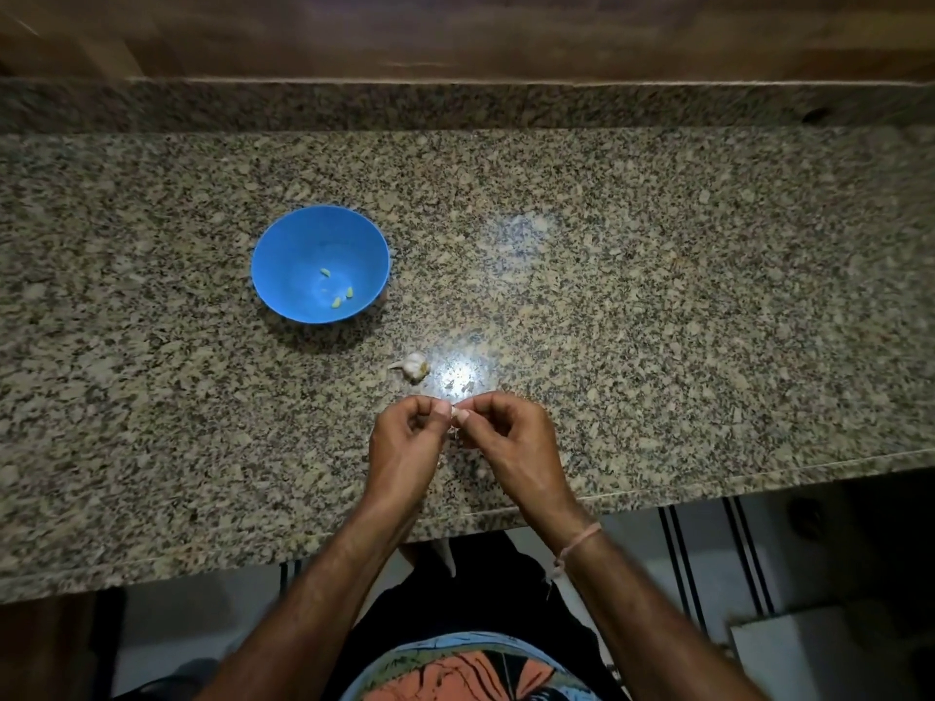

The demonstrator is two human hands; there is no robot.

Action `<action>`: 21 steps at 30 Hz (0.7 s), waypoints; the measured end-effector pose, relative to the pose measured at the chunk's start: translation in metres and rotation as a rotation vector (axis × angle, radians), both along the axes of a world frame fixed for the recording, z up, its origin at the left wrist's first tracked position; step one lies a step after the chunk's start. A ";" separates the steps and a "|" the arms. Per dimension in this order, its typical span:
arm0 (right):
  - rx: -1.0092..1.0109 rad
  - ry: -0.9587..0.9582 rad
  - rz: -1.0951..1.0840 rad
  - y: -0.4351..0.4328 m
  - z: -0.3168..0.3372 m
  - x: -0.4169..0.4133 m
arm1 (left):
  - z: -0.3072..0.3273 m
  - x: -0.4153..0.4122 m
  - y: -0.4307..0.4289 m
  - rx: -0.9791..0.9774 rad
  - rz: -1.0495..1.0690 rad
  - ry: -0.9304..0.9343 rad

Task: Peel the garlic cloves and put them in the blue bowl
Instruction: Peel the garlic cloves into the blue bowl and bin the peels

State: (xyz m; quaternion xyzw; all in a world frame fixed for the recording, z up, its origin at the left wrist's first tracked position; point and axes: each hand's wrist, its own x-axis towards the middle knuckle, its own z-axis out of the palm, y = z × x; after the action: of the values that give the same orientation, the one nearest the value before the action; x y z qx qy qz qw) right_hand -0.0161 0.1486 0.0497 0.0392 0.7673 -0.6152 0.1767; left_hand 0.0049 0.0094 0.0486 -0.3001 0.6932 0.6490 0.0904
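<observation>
A blue bowl (283,255) stands on the granite counter to the left of centre, with three peeled yellowish cloves (343,297) lying in its bottom. A partly broken garlic head (412,366) lies on the counter between the bowl and my hands. Just above the counter's front part, my left hand (405,447) and my right hand (511,442) meet fingertip to fingertip. Both pinch one small pale garlic clove (458,413) between thumbs and forefingers. Most of that clove is hidden by my fingers.
The speckled granite counter (657,296) runs the full width, with a raised granite ledge and a wooden wall behind it. Its front edge (556,503) lies just below my wrists. Small bits of garlic skin (480,470) lie under my hands. A tiled floor shows below.
</observation>
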 end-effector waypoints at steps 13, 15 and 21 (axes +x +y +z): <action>0.126 0.070 -0.003 -0.005 0.000 -0.014 | -0.008 -0.008 0.005 -0.078 0.017 0.058; 0.111 0.055 -0.023 -0.005 -0.002 -0.015 | -0.008 -0.009 0.006 -0.006 0.028 0.066; 0.061 -0.019 0.007 -0.002 -0.007 -0.021 | -0.006 -0.015 0.005 0.309 0.068 -0.061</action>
State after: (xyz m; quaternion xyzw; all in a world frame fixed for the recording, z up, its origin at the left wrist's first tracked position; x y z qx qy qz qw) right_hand -0.0372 0.1461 0.0432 0.0475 0.7842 -0.5905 0.1847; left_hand -0.0099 0.0148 0.0424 -0.3255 0.5716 0.7411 0.1344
